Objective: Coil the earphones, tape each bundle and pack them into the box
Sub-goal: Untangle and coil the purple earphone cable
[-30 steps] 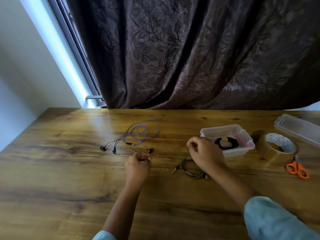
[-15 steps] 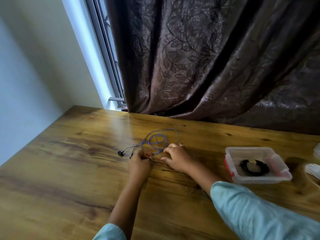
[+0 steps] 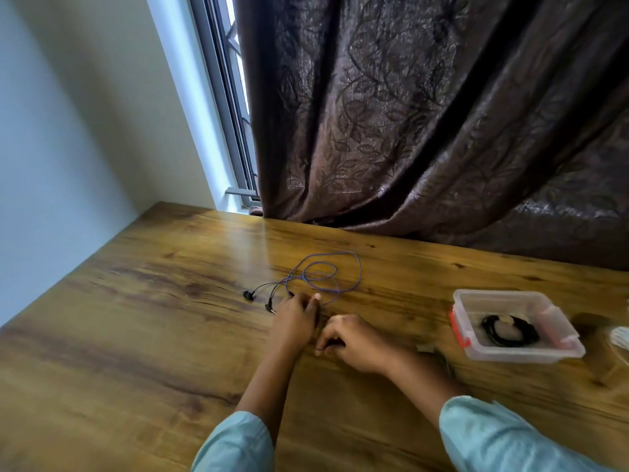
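Observation:
The purple earphones [image 3: 324, 274] lie in loose loops on the wooden table [image 3: 143, 335], with two black earbuds [image 3: 247, 294] trailing to the left. My left hand [image 3: 294, 321] pinches the cord just below the loops. My right hand [image 3: 355, 342] sits close beside it with curled fingers that pinch a thin stretch of cord at their tips. A clear plastic box [image 3: 520, 356] with a red latch stands to the right and holds a black coiled earphone bundle [image 3: 509, 330]. Another dark earphone [image 3: 442, 359] is mostly hidden behind my right forearm.
A tape roll [image 3: 620, 336] shows only partly at the right edge. A dark patterned curtain [image 3: 425, 131] hangs along the table's far edge, with a window frame [image 3: 235, 131] and a wall to the left.
My right hand left the dark earphone, reached to the purple cord beside my left hand, and now draws back toward me. The view swung left, so the tape and scissors slid out.

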The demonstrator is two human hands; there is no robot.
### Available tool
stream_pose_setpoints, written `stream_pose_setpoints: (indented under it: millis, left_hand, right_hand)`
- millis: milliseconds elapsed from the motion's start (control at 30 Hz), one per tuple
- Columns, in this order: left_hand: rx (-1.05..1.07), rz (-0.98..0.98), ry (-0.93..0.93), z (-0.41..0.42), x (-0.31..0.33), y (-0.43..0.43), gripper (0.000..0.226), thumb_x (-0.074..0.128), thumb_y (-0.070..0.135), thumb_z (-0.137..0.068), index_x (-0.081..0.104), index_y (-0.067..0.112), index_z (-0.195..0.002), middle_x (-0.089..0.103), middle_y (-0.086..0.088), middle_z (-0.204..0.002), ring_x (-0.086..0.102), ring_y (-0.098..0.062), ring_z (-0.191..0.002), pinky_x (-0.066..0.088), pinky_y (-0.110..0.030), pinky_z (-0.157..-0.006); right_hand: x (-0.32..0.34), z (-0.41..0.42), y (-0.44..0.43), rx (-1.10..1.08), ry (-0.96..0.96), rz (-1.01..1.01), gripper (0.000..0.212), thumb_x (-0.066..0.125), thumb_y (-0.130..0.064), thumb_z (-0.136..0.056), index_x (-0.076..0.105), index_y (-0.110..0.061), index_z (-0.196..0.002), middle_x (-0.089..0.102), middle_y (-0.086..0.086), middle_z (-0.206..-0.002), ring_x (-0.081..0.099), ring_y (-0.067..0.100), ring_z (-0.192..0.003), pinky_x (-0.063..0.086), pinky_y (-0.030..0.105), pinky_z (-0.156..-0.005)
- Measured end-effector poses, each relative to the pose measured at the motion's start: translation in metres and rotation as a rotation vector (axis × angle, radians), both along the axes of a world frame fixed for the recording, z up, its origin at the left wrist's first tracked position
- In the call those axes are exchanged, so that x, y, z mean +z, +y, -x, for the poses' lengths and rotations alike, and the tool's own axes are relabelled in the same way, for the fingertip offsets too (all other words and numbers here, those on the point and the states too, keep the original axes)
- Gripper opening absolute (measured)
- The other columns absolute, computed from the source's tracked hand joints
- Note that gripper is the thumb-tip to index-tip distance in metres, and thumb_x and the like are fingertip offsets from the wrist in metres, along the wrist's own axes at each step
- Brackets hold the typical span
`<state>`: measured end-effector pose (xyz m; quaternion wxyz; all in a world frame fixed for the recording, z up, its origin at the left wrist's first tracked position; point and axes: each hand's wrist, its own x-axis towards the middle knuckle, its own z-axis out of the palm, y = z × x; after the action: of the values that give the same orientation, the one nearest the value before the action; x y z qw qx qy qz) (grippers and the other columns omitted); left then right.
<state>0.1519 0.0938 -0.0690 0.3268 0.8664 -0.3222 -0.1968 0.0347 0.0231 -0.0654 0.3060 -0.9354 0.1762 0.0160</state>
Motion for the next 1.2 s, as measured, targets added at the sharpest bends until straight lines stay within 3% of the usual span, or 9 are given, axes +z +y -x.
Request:
stream_pose_setpoints:
  millis: [67, 233, 400, 567, 667, 800, 967, 1100, 1200]
  left_hand:
    - [-0.05, -0.055, -0.007, 0.005, 0.001, 0.001, 0.028, 0.054, 0.038, -0.09, 0.062, 0.013, -0.1, 0.062, -0.009, -0.107, 0.057, -0.028, -0.103, 0.039, -0.029, -0.077]
    - [-0.12, -0.079, -0.107, 0.02, 0.001, 0.017, 0.026, 0.057, 0.037, -0.089, 0.065, 0.02, -0.106, 0.065, -0.007, -0.109, 0.058, -0.026, -0.106, 0.044, -0.03, -0.082]
    - [-0.173, -0.136, -0.173, 0.034, -0.001, 0.035, 0.025, 0.054, 0.038, -0.09, 0.066, 0.023, -0.105, 0.063, -0.003, -0.11, 0.057, -0.023, -0.106, 0.043, -0.027, -0.079]
    - [-0.122, -0.153, -0.057, 0.038, -0.005, 0.05, 0.029, 0.06, 0.041, -0.085, 0.066, 0.014, -0.095, 0.066, -0.007, -0.099, 0.062, -0.025, -0.095, 0.052, -0.036, -0.079]
    - [0.033, -0.192, -0.049, 0.036, -0.004, 0.059, 0.029, 0.057, 0.042, -0.086, 0.061, 0.017, -0.1, 0.063, -0.004, -0.105, 0.061, -0.025, -0.101, 0.05, -0.033, -0.081]
    - [0.239, -0.123, -0.092, 0.03, -0.002, 0.067, 0.029, 0.052, 0.038, -0.084, 0.053, 0.016, -0.104, 0.058, -0.007, -0.113, 0.056, -0.03, -0.107, 0.046, -0.036, -0.086]
    - [0.215, -0.09, -0.114, 0.023, -0.006, 0.058, 0.038, 0.056, 0.046, -0.085, 0.051, 0.021, -0.112, 0.05, -0.004, -0.12, 0.052, -0.027, -0.112, 0.044, -0.037, -0.088]
    - [0.198, -0.09, -0.187, 0.024, -0.009, 0.05, 0.041, 0.052, 0.053, -0.086, 0.052, 0.019, -0.109, 0.052, -0.004, -0.118, 0.053, -0.025, -0.11, 0.043, -0.035, -0.086]
    - [0.149, -0.158, -0.193, 0.023, -0.008, 0.045, 0.031, 0.055, 0.042, -0.087, 0.055, 0.017, -0.105, 0.056, -0.005, -0.115, 0.056, -0.027, -0.107, 0.045, -0.035, -0.084]
  right_hand:
    - [-0.004, 0.003, -0.001, -0.066, 0.002, 0.041, 0.022, 0.061, -0.007, -0.081, 0.074, -0.023, -0.088, 0.066, 0.0, -0.102, 0.059, 0.017, -0.099, 0.047, 0.029, -0.087]
    - [0.002, 0.016, -0.008, -0.292, 0.036, 0.279, 0.033, 0.049, -0.004, -0.079, 0.07, -0.026, -0.09, 0.063, -0.002, -0.106, 0.052, 0.023, -0.104, 0.047, 0.036, -0.089]
    - [0.003, 0.016, -0.008, -0.369, 0.037, 0.255, 0.048, 0.038, 0.004, -0.078, 0.06, -0.029, -0.105, 0.057, -0.004, -0.119, 0.046, 0.022, -0.114, 0.043, 0.035, -0.09]
    - [-0.005, 0.003, 0.007, -0.318, 0.028, 0.255, 0.03, 0.045, -0.028, -0.095, 0.055, -0.036, -0.121, 0.054, -0.007, -0.13, 0.046, 0.022, -0.121, 0.04, 0.038, -0.098]
    - [-0.005, -0.002, 0.014, -0.292, 0.054, 0.328, 0.022, 0.05, -0.029, -0.092, 0.059, -0.032, -0.112, 0.053, -0.01, -0.127, 0.045, 0.02, -0.12, 0.038, 0.038, -0.097]
    - [-0.004, -0.001, 0.014, -0.237, 0.014, 0.283, 0.034, 0.046, -0.002, -0.082, 0.063, -0.027, -0.098, 0.062, -0.004, -0.111, 0.053, 0.021, -0.108, 0.042, 0.033, -0.089]
    - [-0.002, 0.003, 0.01, -0.138, 0.017, 0.141, 0.04, 0.039, 0.008, -0.072, 0.06, -0.026, -0.076, 0.063, -0.007, -0.082, 0.058, 0.017, -0.085, 0.051, 0.037, -0.076]
    - [-0.003, 0.005, 0.008, -0.143, -0.053, 0.056, 0.042, 0.043, 0.01, -0.076, 0.066, -0.02, -0.093, 0.059, -0.002, -0.092, 0.058, 0.018, -0.086, 0.052, 0.039, -0.079]
    - [-0.006, 0.009, 0.006, -0.189, -0.049, 0.053, 0.041, 0.054, 0.004, -0.081, 0.064, -0.019, -0.113, 0.059, 0.001, -0.106, 0.057, 0.017, -0.098, 0.047, 0.026, -0.082]
